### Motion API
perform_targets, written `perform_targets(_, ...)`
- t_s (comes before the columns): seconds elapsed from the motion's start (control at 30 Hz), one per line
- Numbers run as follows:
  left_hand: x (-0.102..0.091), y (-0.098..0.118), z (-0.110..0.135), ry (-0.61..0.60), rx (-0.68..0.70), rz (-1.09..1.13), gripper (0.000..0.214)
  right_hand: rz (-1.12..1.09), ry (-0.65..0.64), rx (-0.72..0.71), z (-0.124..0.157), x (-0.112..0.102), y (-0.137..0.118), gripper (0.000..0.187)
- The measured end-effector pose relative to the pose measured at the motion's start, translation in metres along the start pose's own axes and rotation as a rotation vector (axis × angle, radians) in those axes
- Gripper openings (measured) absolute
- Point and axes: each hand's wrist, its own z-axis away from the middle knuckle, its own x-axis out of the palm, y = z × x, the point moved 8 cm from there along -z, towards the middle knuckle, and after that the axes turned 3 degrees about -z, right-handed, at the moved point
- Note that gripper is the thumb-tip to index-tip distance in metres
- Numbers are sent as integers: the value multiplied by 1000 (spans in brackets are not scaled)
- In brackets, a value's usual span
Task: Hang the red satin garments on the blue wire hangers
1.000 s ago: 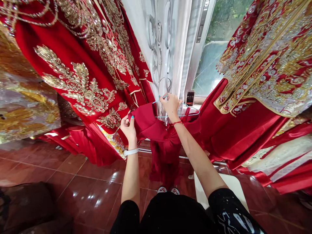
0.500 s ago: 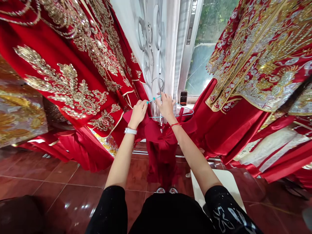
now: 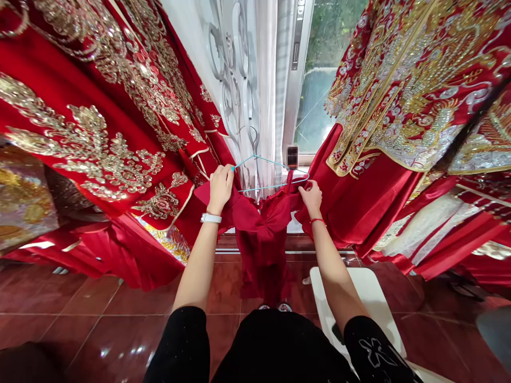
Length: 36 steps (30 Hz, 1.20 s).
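A dark red dress (image 3: 261, 218) with a gathered bust hangs in front of me on a thin light-blue wire hanger (image 3: 271, 160). My left hand (image 3: 221, 187) is closed round the hanger's left end, with the dress's left shoulder fabric under it. At the other side, my right hand (image 3: 311, 198) pinches the dress's right off-shoulder band, just below the hanger's right end. A narrow red strap stands up near that end. The hanger's hook points upward beside the white ironwork. Fingertips of both hands are partly hidden.
Red gowns with gold beading (image 3: 115, 154) hang at left. A heavily beaded jacket (image 3: 399, 106) hangs at right. Behind the dress are white scrollwork (image 3: 227, 58), a window (image 3: 319, 90) and a small dark-screened device (image 3: 293, 157). A white stool (image 3: 361, 282) stands right of my legs.
My right hand has left the hanger's upper middle, moved right and down, and taken hold of the dress's right band. My left hand stays at the hanger's left end.
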Motion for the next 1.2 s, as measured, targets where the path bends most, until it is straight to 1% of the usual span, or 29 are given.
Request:
perform_targets(0.1,-2,1,1,0,-1,-1,56,81,-1,-57,-13,-4,-2,38)
perform_targets(0.2,-3,1,1,-7,-5,23,57,75,47,-116,-30,-18,-11,40)
perform_targets(0.3,-1,2,1,-2,-7,24,58,70,116,-170,-44,-36,-26,42)
perform_targets(0.37,1,3,1,2,0,12,58,79,145,-224,-47,-45,-41,41)
perform_targets(0.47,5,4,4,-1,15,-10,56,106,150,-312,-45,-51,-63,38)
perform_targets(0.57,7,6,6,4,24,-43,54,128,140,-355,-38,-54,-76,38)
perform_targets(0.73,9,9,8,0,4,-78,46,158,124,-408,-27,-62,-83,37)
perform_targets(0.9,9,13,8,9,-20,-74,39,272,107,-452,-20,-69,-91,37)
perform_targets(0.97,9,14,8,8,-21,-73,37,341,67,-490,-18,-70,-96,35)
perform_targets(1.07,6,12,7,7,-27,-75,33,430,-42,-575,-12,-66,-101,30)
perform_targets(1.1,5,10,7,4,-32,-71,32,447,-61,-584,-10,-65,-101,30)
perform_targets(1.17,5,10,8,11,-45,-58,29,463,-49,-557,-9,-65,-98,31)
perform_targets(1.2,3,11,10,40,-56,-52,27,463,-30,-529,-9,-64,-95,31)
